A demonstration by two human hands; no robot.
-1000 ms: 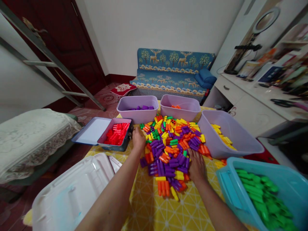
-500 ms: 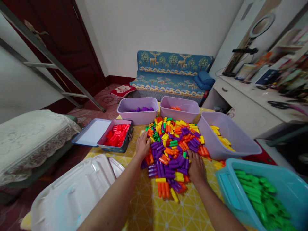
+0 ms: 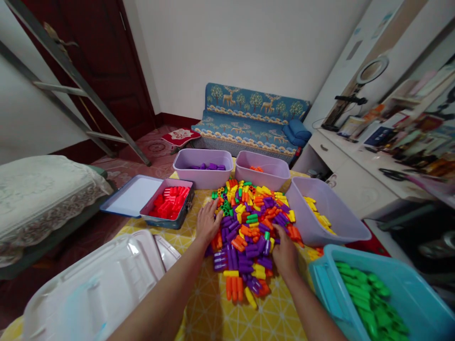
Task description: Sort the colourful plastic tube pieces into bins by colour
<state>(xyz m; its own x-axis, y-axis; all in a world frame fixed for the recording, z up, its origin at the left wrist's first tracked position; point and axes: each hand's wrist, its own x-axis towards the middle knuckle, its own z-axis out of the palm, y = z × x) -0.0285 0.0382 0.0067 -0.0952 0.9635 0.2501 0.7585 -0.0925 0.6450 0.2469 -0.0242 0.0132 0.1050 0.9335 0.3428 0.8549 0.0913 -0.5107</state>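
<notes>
A heap of plastic toy pieces (image 3: 245, 234) in purple, orange, yellow and green lies on a yellow patterned tablecloth (image 3: 209, 289). At the heap's left edge, my left hand (image 3: 207, 222) rests with its fingers stretched out, the fingertips beside green ring-shaped pieces. My right hand (image 3: 285, 252) is against the right side, thumb and a finger apart next to purple and yellow pieces. Part of its other fingers is hidden. Neither hand visibly holds a piece.
Behind the heap stand a lilac bin of purple pieces (image 3: 203, 182) and one with orange pieces (image 3: 263, 177). Right are a lilac bin with yellow pieces (image 3: 341, 237) and a turquoise bin of green pieces (image 3: 322, 274). Left are an open tin of red pieces (image 3: 167, 221) and white lids (image 3: 95, 279).
The view has shifted slightly. My right hand's fingers have drawn together somewhat and turned at the heap's edge. My left hand stays at the left side, its thumb further from the fingers.
</notes>
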